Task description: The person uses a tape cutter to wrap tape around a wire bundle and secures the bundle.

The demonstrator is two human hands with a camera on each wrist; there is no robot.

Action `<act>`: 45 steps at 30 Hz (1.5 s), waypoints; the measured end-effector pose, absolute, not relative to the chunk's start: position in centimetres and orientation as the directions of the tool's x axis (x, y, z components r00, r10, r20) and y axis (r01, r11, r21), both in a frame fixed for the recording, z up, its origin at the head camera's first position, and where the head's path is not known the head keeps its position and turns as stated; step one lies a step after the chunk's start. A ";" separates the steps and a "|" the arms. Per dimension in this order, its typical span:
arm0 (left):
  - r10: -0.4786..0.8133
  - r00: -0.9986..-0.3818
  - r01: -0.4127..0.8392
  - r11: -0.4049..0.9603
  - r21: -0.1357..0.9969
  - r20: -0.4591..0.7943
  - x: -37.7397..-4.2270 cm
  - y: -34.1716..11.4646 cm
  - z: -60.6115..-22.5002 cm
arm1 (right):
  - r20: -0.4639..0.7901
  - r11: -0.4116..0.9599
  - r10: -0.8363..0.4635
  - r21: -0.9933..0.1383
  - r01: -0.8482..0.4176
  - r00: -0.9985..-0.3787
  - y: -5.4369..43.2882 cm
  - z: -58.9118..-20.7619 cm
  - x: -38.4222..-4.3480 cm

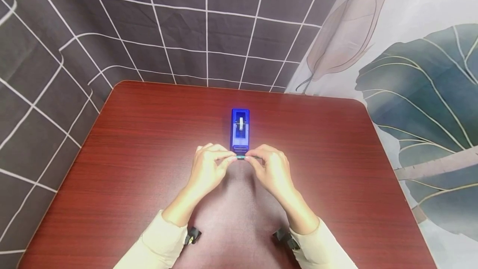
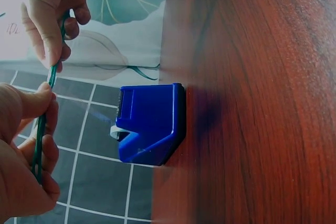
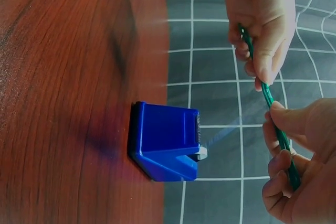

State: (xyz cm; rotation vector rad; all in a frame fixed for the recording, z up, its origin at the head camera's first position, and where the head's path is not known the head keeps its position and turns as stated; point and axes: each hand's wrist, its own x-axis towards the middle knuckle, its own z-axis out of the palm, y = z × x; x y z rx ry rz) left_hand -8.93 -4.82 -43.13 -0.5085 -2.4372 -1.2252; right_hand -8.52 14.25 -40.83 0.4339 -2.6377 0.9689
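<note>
Both hands hold one slim green stick [image 1: 240, 157], pen-like, its exact kind unclear. My left hand [image 1: 209, 167] pinches its left half between thumb and fingers; my right hand [image 1: 273, 169] pinches the right half. In the left wrist view, a short pale, shiny stretch of the stick [image 2: 52, 77] shows between the thumbs. Just beyond the fingertips stands a blue tape dispenser [image 1: 240, 130] with a small roll inside. From its front, a faint clear strip of tape [image 3: 223, 134] reaches toward the stick in the right wrist view; whether it touches the stick, I cannot tell.
The reddish-brown wooden table [image 1: 149, 136] carries the dispenser near its middle. Behind and to the left hangs a dark cloth with white grid lines [image 1: 179, 24]; a leaf-patterned cloth [image 1: 418, 94] hangs at the right. Black wrist straps show at both sleeves.
</note>
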 end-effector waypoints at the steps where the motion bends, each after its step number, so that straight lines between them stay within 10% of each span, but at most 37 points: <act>1: 0.154 -0.868 0.470 0.559 0.683 0.472 -8.9 -4.8 -43.1 | 0.375 0.727 -0.176 -0.574 -0.377 -0.910 14.3 -40.8 -8.5; 30: 0.159 -0.860 0.477 0.587 0.654 0.484 -9.1 -5.0 -43.6 | 0.180 0.752 -0.252 -0.582 -0.310 -0.951 14.6 -40.4 -9.2; 45: 0.269 -0.896 0.442 0.631 0.638 0.354 -9.7 -5.3 -42.7 | 0.277 0.725 -0.280 -0.567 -0.391 -0.919 15.0 -40.8 -9.3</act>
